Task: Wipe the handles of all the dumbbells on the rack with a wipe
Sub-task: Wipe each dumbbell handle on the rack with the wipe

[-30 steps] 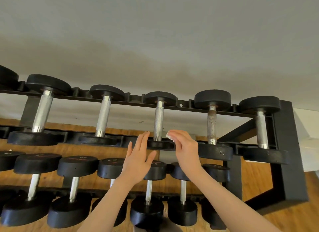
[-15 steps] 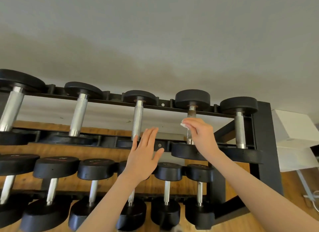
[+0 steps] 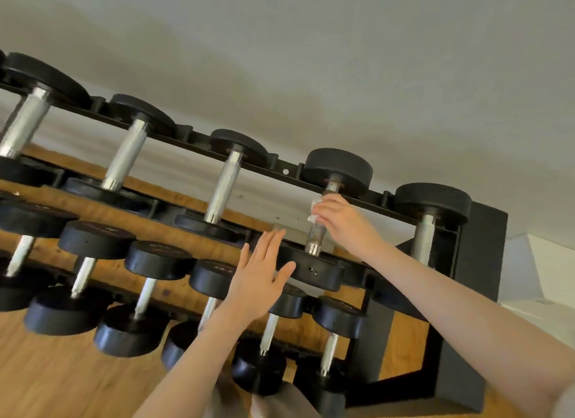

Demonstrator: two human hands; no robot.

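White wipe (image 3: pixel 315 206) is pinched in the right hand (image 3: pixel 343 221), whose fingers curl round the upper part of a handle (image 3: pixel 318 234) on the rack's (image 3: pixel 485 262) top tier. That handle belongs to the 4th dumbbell (image 3: pixel 337 168) along the visible top row, 1 short of the rack's right end post. It looks duller and more speckled than its bright neighbours, and it runs from the back rail down toward the front rail, tilted slightly in this view. The hand sits near the back weight, so the bare stretch of the handle lies below the fingers, toward the front weight (image 3: pixel 312 270).

That long axis is what the stroke depends on, I would say: the wipe has to travel along the bar toward the front rail, not across it.

The left hand (image 3: pixel 258 277) holds nothing. Its fingers are straight and close together with the thumb out, and it hovers just beside the left edge of that front weight. Whether it touches the weight I cannot tell. It is the farther hand from the handle and could steady the weight if the bar rolls.

The last dumbbell (image 3: pixel 432 203) sits against the right end post, its handle (image 3: pixel 423 240) bare, nearest to the right hand. The lower tier's short dumbbells (image 3: pixel 158 260) show bare handles too, so by my reckoning plenty remains.
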